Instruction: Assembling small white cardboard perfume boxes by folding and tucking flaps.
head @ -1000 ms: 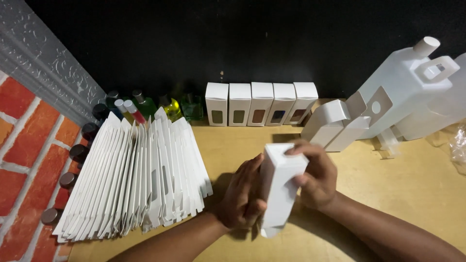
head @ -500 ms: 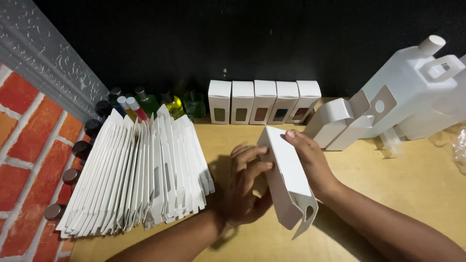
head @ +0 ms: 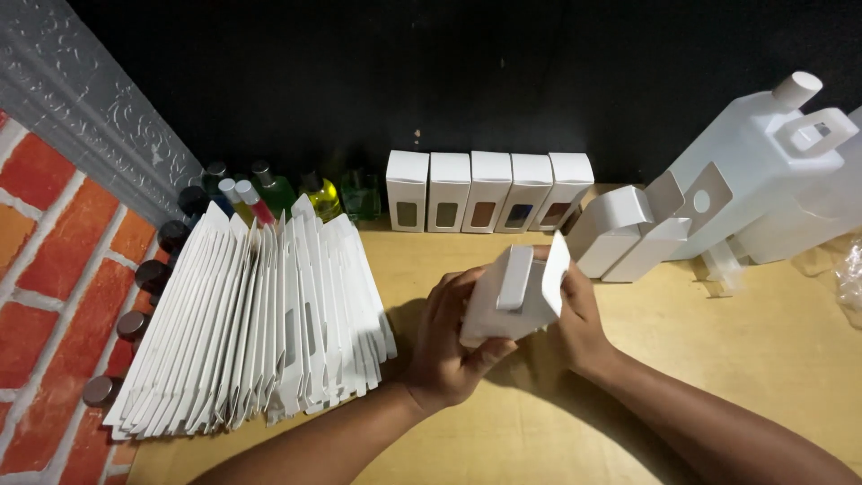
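Five windowed white boxes [head: 489, 190] stand beside coloured bottles [head: 278, 193] behind flat cartons [head: 256, 323].

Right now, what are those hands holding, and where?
A small white carton, open flaps up: left hand grips its lower side, right hand its far side.

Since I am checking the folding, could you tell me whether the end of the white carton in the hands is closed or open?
Open: the white carton has end flaps standing out, untucked, held between the left hand and right hand.

Overhead light, bright on wooden tabletop [head: 718, 359]; black backdrop [head: 503, 72] near featureless. Soft shadow under hands. White cartons slightly overexposed. Wide-angle bowing at edges. Focus sharp, no motion blur.
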